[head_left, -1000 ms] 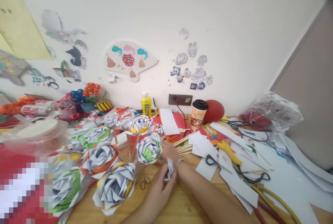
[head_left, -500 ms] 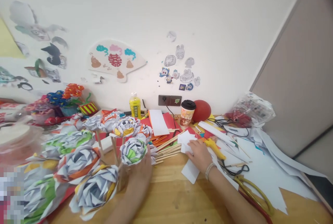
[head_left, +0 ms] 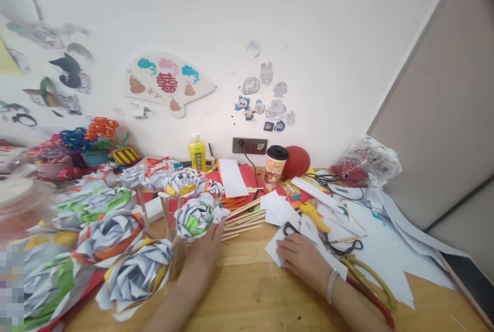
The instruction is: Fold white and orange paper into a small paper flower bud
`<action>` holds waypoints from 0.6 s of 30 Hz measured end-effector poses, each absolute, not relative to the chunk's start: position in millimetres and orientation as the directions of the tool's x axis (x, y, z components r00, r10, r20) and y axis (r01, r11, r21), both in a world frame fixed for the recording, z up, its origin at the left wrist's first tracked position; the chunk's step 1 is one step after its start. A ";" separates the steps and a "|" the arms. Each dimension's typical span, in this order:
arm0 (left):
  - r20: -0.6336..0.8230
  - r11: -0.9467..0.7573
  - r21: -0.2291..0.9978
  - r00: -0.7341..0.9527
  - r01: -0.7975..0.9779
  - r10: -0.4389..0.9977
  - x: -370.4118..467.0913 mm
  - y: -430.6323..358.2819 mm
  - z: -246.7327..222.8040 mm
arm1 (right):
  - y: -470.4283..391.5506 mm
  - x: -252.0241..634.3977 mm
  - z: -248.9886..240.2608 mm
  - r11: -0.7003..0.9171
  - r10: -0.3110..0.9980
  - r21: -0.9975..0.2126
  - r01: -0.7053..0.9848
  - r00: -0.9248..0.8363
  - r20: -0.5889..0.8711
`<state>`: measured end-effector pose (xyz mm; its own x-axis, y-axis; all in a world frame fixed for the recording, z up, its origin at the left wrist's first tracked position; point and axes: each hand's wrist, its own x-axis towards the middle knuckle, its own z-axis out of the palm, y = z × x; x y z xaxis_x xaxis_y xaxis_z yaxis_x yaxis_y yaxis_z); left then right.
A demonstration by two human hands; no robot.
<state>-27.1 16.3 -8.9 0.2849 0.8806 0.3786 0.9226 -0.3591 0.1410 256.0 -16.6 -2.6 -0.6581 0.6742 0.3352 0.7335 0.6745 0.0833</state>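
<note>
Grip of right hand (head_left: pixel 305 259) half-open on white paper (head_left: pixel 273 250) — left hand (head_left: pixel 204 250) beside flower (head_left: pixel 195 217).

Left of centre, the white-and-green folded-paper rosette (head_left: pixel 195 217) looks matt; at lower centre, the light-brown wooden tabletop (head_left: pixel 247 291) looks smooth, faintly glossy.

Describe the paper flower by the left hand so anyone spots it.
On the wooden table, find the massed paper flowers at left. At their right edge is the left hand. Just above it in view is the target flower: white with green, its nearest neighbours showing yellow or orange.
</note>
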 end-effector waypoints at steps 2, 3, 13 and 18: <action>0.401 -0.433 0.111 0.358 0.895 0.843 -22.2 10.8 -7.1 | -13.9 249.1 -7.2 0.687 0.617 0.160 0.709 -0.685 0.387; 0.411 -0.477 0.096 0.401 0.874 0.819 -19.2 6.8 -5.6 | -12.9 245.5 -8.3 0.684 0.601 0.182 0.706 -0.687 0.408; 0.529 -0.692 0.187 0.522 0.698 0.669 5.2 -25.4 3.8 | -14.4 203.7 -3.1 0.565 0.654 0.195 0.802 -0.578 0.487; 0.510 -0.721 0.211 0.555 0.660 0.657 4.2 -22.2 -7.0 | -24.6 166.2 -22.9 0.636 0.618 0.079 0.768 -0.568 0.543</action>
<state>4.2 -22.2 -7.0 0.5548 0.6574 0.5099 0.6602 -0.7209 0.2110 166.2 -24.6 -22.9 -0.5678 0.6184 0.5433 0.7680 0.6355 0.0792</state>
